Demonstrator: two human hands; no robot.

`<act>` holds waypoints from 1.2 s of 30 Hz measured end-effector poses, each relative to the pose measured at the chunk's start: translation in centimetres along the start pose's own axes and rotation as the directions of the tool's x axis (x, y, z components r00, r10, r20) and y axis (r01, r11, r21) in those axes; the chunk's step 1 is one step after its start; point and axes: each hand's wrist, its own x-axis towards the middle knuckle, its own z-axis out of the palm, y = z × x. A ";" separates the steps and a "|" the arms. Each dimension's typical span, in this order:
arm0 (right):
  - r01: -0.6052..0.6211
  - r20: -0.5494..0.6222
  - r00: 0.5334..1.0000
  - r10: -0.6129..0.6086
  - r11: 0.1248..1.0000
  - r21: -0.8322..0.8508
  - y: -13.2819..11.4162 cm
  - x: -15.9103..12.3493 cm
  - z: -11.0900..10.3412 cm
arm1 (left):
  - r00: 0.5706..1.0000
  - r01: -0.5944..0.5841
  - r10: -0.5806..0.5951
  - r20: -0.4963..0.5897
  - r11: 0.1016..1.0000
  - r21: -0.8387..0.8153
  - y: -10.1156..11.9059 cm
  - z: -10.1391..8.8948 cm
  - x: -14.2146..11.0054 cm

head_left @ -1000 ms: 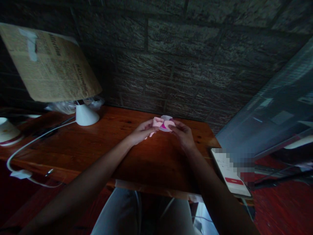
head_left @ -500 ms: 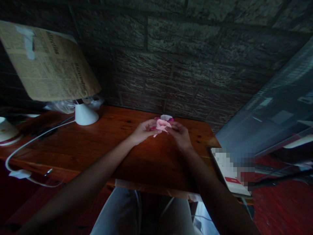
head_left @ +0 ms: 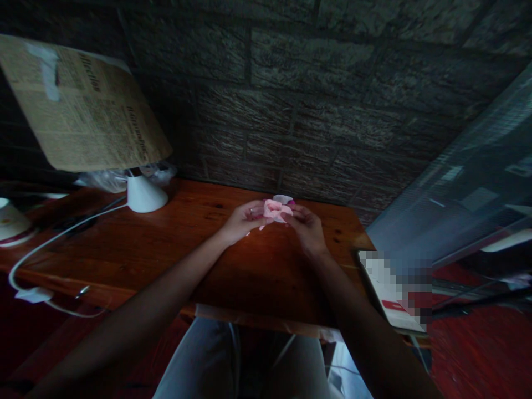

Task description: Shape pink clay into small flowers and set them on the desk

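Between my two hands, above the wooden desk point(head_left: 266, 271), is a pale pink flower point(head_left: 274, 207) that looks like layered petals or paper. My left hand point(head_left: 244, 221) grips it from the left, with the thumb at its lower edge. On the other side my right hand point(head_left: 306, 224) pinches a petal between thumb and fingers. Behind the flower, a whitish petal-like piece point(head_left: 283, 198) and bits of magenta show, partly hidden. Both hands' far fingers are hard to make out in the dim light.
A lamp with a newsprint shade point(head_left: 95, 111) and white base point(head_left: 146, 194) stands at the left, its white cord point(head_left: 62, 235) hanging over the edge. A white cup-like object point(head_left: 12, 224) is farther left. A brick wall point(head_left: 311, 100) rises behind; a flat white-and-red item point(head_left: 386, 288) lies at right.
The flower has turned slightly and moved a little left between my hands. On its right side a petal is now spread toward my right thumb. Both arms stay nearly in place.
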 end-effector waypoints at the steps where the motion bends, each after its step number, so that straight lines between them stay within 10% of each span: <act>1: 0.003 0.003 1.000 -0.003 1.000 -0.009 0.0 0.0 0.0 | 1.000 -0.003 0.003 -0.001 1.000 -0.001 0.0 0.0 0.0; 10: 0.030 0.156 0.987 -0.021 0.998 -0.058 -0.1 -0.3 0.0 | 1.000 -0.022 0.022 -0.005 0.999 0.046 0.6 0.1 -0.2; 36: 0.002 0.109 0.994 0.004 0.998 -0.057 -0.2 -0.2 -0.1 | 0.999 0.018 -0.016 -0.027 0.998 0.053 0.5 0.0 -0.2</act>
